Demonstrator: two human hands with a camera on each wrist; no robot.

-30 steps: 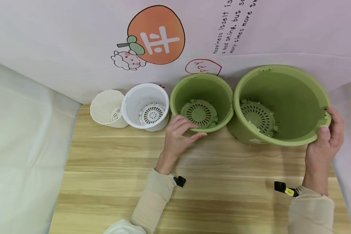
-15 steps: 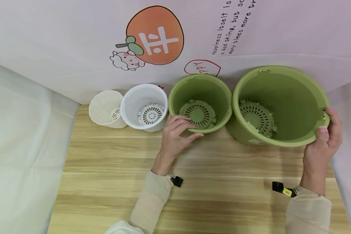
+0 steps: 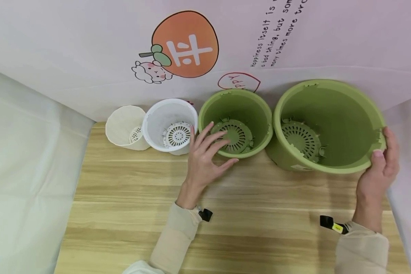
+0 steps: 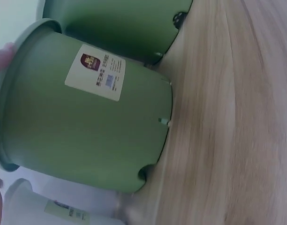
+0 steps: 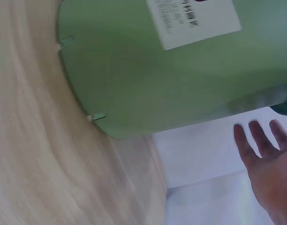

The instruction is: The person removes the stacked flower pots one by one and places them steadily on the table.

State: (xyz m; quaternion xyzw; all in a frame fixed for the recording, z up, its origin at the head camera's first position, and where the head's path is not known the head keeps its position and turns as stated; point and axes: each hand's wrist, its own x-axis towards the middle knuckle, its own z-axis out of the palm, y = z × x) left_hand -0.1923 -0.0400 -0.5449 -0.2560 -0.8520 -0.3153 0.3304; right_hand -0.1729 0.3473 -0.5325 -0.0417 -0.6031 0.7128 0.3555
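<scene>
Four sizes of plant pot stand in a row, growing from left to right in the head view: a cream pot [image 3: 118, 127], a white pot [image 3: 154, 125], a medium green pot [image 3: 251, 108] and a large green pot [image 3: 346, 118]. My left hand [image 3: 202, 163] has spread fingers over the medium green pot's near left rim, its thumb in front; contact is unclear. Beside the large green pot's right rim is my right hand [image 3: 378, 179], thumb at the rim. The right wrist view shows its fingers [image 5: 260, 140] straight and spread, apart from the pot's wall.
The pots stand at the back of a wooden table [image 3: 260, 228], close to a printed white backdrop [image 3: 89, 45]. Pale cloth [image 3: 27, 171] hangs at the left, with another cloth at the right. A label [image 4: 96, 72] is on the medium green pot.
My left hand's fingers have lifted and spread from the medium green pot's rim, the index finger moving toward the white pot. My right hand and the pots stay nearly in place.
</scene>
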